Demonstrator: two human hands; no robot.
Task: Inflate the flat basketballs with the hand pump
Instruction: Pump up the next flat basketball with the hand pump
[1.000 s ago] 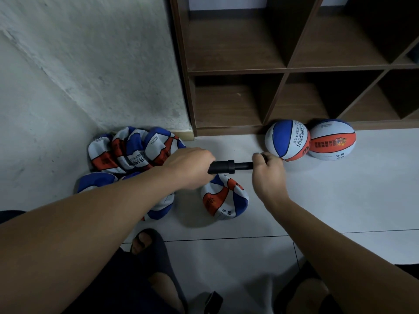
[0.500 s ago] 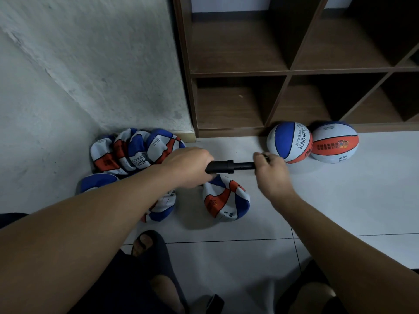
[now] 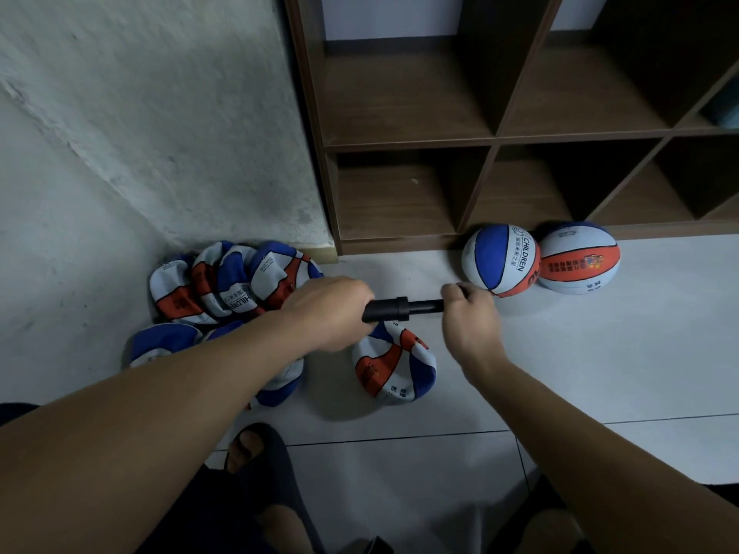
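A black hand pump (image 3: 402,308) lies level between my hands, above the floor. My left hand (image 3: 328,311) grips its thick barrel. My right hand (image 3: 470,313) grips the handle end, with a short length of rod showing between them. Under the pump a flat blue, white and orange basketball (image 3: 394,367) lies crumpled on the tiles. Several more flat balls (image 3: 224,287) are heaped at the left by the wall. Two inflated balls, one mostly blue and white (image 3: 500,259), one orange-banded (image 3: 578,263), sit against the shelf base.
A dark wooden cubby shelf (image 3: 492,141) stands at the back right, its lower compartments bare. A rough grey wall (image 3: 140,133) closes off the left. My sandalled foot (image 3: 256,449) is at the bottom on the pale tiled floor (image 3: 600,353).
The view has shifted slightly. My right hand has drawn a little away from the barrel, baring slightly more rod. The balls have not moved.
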